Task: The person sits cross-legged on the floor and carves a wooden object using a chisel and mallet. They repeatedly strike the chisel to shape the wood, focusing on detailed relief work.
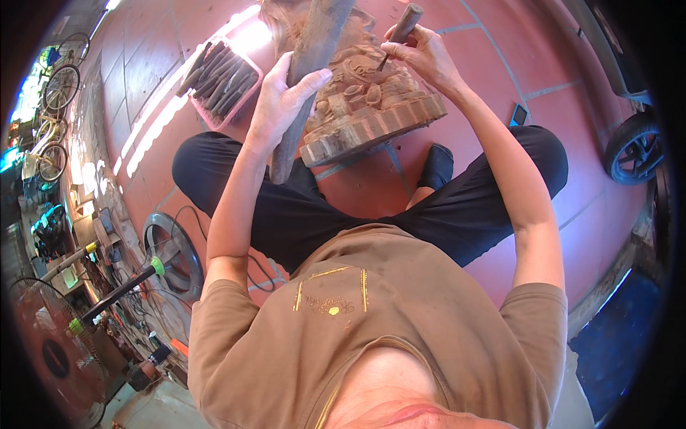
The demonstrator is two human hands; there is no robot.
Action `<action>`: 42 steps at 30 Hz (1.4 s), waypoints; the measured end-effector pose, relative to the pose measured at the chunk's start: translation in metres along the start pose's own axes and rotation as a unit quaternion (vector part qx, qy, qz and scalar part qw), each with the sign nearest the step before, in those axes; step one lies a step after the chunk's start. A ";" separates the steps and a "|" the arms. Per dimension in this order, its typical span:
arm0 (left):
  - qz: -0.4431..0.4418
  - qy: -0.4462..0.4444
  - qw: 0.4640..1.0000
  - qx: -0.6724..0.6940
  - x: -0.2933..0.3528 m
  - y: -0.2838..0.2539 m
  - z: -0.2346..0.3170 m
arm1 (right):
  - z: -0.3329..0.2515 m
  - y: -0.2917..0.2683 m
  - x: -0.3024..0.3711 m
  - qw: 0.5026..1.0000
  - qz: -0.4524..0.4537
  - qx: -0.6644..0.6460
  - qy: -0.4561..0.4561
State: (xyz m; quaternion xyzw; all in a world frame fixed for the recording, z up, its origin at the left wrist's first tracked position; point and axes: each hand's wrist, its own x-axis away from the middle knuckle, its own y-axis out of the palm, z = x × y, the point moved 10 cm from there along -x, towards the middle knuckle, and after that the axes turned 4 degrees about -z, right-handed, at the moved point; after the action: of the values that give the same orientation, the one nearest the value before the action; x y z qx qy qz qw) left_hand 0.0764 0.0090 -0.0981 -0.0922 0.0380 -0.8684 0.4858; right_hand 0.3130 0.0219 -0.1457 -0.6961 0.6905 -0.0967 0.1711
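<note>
Now a bumpy brown carving (364, 93) is resting just past the person's bent legs (461, 222). The left hand (286, 100) is wrapping its fingers and thumb around a long, thick stick (314, 53), which is slanting by the carving's left side. The right hand (421, 57) is pinching a thin chisel (404, 25), fingers curled, and its tip is pointing down at the carving; I can't tell if they are touching. Left of the carving, a pink basket (248, 91) is holding many dark sticks (220, 80).

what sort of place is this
Probably a woodcarving workshop, perhaps at a home: it shows a carved piece, a pink basket of slim tools, and bicycles at far left.
</note>
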 end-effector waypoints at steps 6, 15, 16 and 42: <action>0.010 -0.013 0.998 0.055 -0.001 -0.005 -0.006 | 0.001 0.010 0.001 1.000 -0.019 0.012 -0.008; 0.010 -0.011 0.999 0.046 0.001 -0.002 -0.002 | 0.002 0.015 0.000 0.998 -0.035 0.038 0.029; 0.009 -0.014 0.999 0.038 0.001 -0.003 -0.004 | 0.003 0.016 0.000 0.998 -0.039 0.044 0.037; -0.047 -0.001 0.979 -0.197 -0.011 0.016 -0.006 | 0.016 0.040 -0.018 0.990 -0.103 0.100 0.003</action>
State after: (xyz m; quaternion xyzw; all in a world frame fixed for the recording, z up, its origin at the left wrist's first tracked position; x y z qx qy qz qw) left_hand 0.0942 0.0100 -0.1077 -0.1885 0.2040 -0.8657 0.4165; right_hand 0.2810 0.0418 -0.1738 -0.7426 0.6022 -0.1846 0.2274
